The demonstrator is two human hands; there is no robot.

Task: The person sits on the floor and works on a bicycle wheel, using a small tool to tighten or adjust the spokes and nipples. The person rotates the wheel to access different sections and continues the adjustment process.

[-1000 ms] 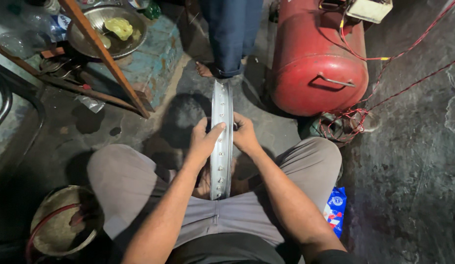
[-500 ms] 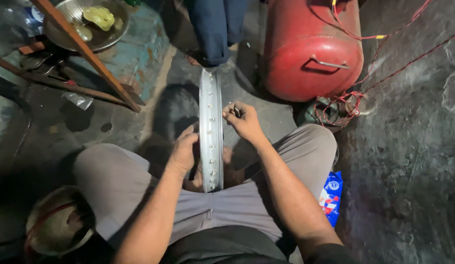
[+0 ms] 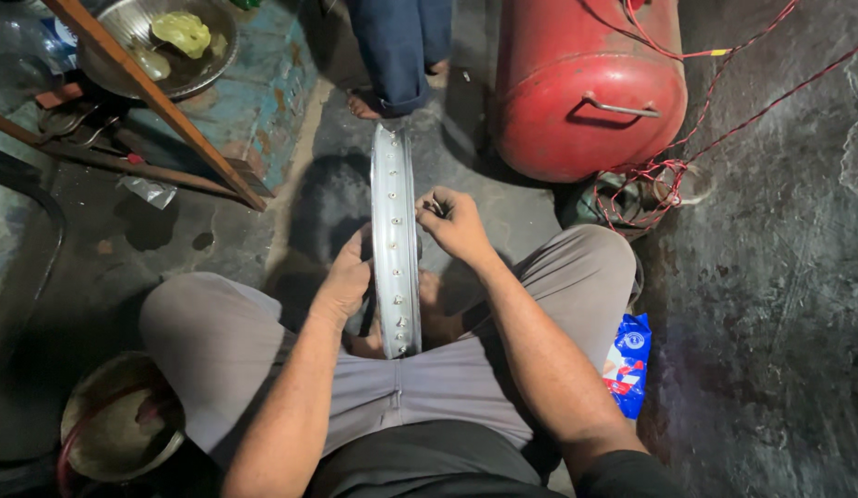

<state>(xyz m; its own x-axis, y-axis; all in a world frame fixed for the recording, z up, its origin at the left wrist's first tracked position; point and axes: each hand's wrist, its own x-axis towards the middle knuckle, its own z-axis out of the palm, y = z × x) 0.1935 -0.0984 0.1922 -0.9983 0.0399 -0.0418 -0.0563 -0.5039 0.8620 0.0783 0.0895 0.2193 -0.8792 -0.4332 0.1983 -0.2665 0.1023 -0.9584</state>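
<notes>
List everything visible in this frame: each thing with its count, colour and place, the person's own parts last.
wheel rim: one, silver, upright between the knees
tank: one, red, top centre-right on the floor
wires: a tangle, red, right of the tank
metal bowl: one, grey, top left, with yellow-green pieces in it
wooden sticks: two, brown, crossing at top left
round pan: one, dull brass, bottom left
packet: one, blue, by the right thigh
another person's legs: dark blue trousers, top centre
left hand: on the rim's left side
right hand: at the rim's right edge, pinching something small
</notes>
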